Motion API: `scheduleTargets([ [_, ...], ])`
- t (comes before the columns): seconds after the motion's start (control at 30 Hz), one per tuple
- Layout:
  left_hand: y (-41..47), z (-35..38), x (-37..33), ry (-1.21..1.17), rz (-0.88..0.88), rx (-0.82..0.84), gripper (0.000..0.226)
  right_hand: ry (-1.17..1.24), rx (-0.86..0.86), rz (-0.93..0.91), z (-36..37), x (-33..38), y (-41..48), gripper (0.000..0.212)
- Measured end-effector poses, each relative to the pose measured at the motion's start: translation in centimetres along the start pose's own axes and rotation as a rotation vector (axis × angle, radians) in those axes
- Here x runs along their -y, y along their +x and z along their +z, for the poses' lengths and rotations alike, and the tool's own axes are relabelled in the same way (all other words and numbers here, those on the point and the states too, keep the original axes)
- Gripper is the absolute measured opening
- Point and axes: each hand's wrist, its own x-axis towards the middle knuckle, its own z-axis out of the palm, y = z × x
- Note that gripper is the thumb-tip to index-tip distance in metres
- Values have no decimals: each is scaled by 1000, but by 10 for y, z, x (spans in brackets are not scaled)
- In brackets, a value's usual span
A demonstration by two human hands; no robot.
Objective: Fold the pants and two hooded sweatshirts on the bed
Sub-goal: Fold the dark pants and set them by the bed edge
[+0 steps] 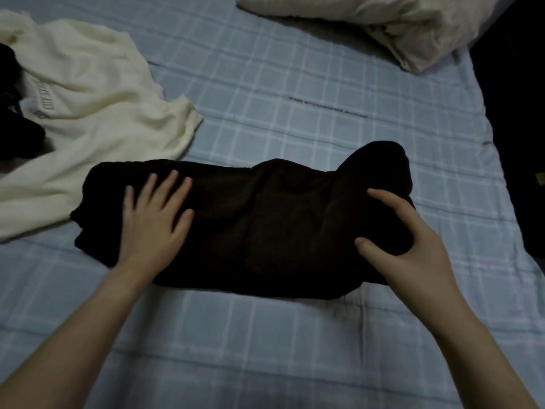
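Note:
A dark brown garment (pixel 265 219) lies partly folded into a long bundle across the middle of the bed; I cannot tell whether it is the pants or a sweatshirt. My left hand (pixel 156 214) lies flat on its left end with the fingers spread. My right hand (pixel 407 231) grips its right end, thumb and fingers curled round a bunch of fabric. A cream hooded sweatshirt (pixel 88 113) with grey lettering lies crumpled at the left. A black garment (pixel 14 131) sits partly on it at the left edge, mostly out of frame.
The bed has a light blue checked sheet (pixel 295 84). A beige pillow (pixel 383 25) lies at the top right. The bed's right edge (pixel 495 160) drops off into darkness.

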Motion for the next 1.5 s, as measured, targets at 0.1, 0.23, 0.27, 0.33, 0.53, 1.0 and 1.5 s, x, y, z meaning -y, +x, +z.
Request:
scheduleTargets([
  [0.1, 2, -4, 39, 39, -88, -2, 59, -11, 53, -38, 20, 29, 8, 66],
  [0.23, 0, -2, 66, 49, -123, 39, 58, -39, 141, -55, 60, 60, 23, 64],
  [0.27, -1, 1, 69, 47, -114, 55, 59, -53, 156, -73, 71, 66, 27, 63],
  [0.33, -4, 7, 74, 28, -109, 115, 61, -75, 188, -107, 93, 76, 32, 63],
  [0.53, 0, 8, 91, -91, -50, 217, 66, -89, 296, -189, 164, 100, 40, 65],
  [1.0, -54, 19, 158, -603, -180, 103, 55, -21, 493, -163, 267, 107, 47, 63],
  [1.5, -33, -107, 114, -696, -270, -361, 40, -71, 446, -309, 259, 119, 44, 49],
])
